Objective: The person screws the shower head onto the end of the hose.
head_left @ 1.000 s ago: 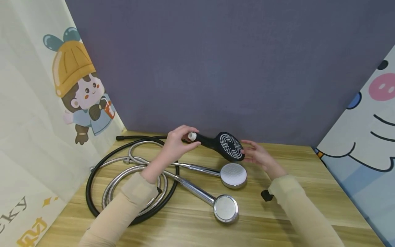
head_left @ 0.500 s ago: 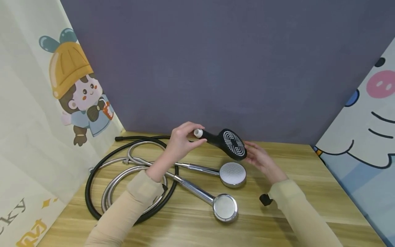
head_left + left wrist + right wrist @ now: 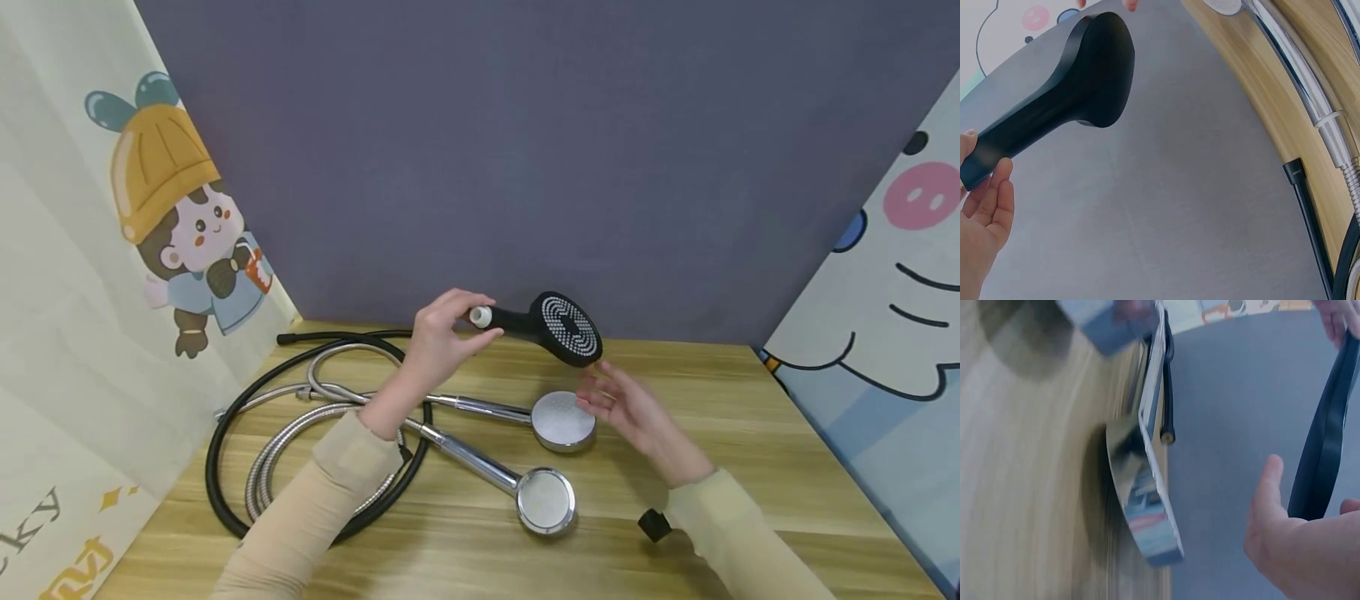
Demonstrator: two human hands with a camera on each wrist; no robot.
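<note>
A black handheld shower head (image 3: 572, 328) with a grey-dotted spray face is up off the table near the back wall. My left hand (image 3: 447, 337) pinches its handle near the white threaded end (image 3: 481, 317); in the left wrist view the thumb and fingers are at the handle (image 3: 1029, 122) end. My right hand (image 3: 633, 412) is just below the head's lower right edge, fingers loosely spread and holding nothing. In the head view its fingers overlap a chrome shower head (image 3: 562, 422) lying on the table. A second chrome shower head (image 3: 545, 502) lies nearer the front.
Coiled metal hoses (image 3: 264, 467) and a black hose (image 3: 212, 467) lie on the left of the wooden table (image 3: 450, 558). The black hose's end (image 3: 1294, 170) points along the back edge. A grey wall (image 3: 480, 167) stands behind, with printed panels on both sides.
The black shower head has risen slightly in my left hand. My right hand, earlier with its fingers at the head's right edge, has dropped below it.
</note>
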